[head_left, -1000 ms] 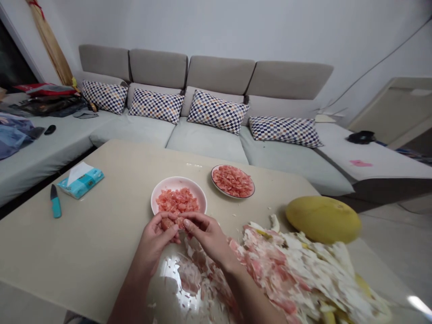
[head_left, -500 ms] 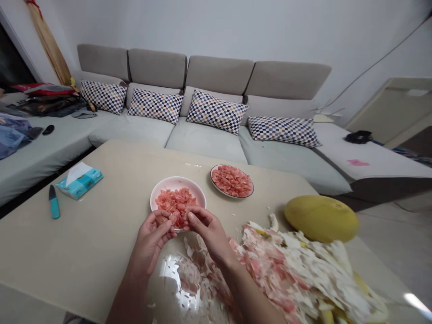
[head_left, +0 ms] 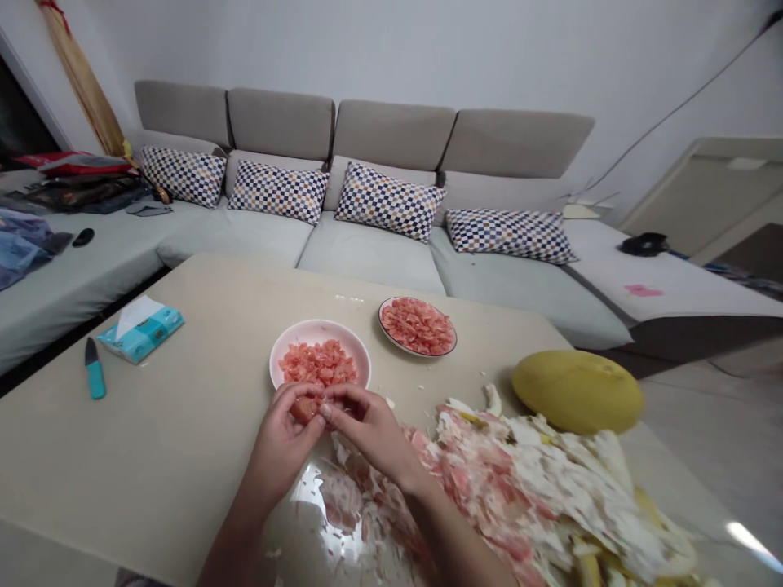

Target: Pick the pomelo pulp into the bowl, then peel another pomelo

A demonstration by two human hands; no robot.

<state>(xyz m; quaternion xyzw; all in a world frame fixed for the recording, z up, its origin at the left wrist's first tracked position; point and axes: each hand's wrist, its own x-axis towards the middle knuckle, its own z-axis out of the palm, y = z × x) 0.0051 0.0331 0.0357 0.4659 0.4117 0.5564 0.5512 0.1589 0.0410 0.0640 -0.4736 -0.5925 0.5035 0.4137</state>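
Note:
Close together at the near rim of a white bowl [head_left: 278,352], my two hands meet around one piece of pink pomelo flesh [head_left: 304,409]. My left hand [head_left: 282,436] is closed on that piece, holding it between thumb and fingers. The thumb and fingertips of my right hand [head_left: 365,424] are pinched against its right side. Loose pink pomelo pulp [head_left: 318,363] fills the bowl just beyond my fingers. Under and beside my right forearm lies a spread heap of pomelo peel and membrane [head_left: 514,481].
A dark-rimmed plate of pomelo pulp [head_left: 418,326] stands behind the bowl. At the right sits a whole yellow pomelo [head_left: 575,391]. On the left are a tissue pack [head_left: 140,328] and a teal-handled knife [head_left: 95,371]. A sofa [head_left: 373,253] runs behind the table [head_left: 152,440].
My hands have drawn closer together, the right one shifting left onto the pomelo piece. More of the piece shows now. The view has shifted slightly.

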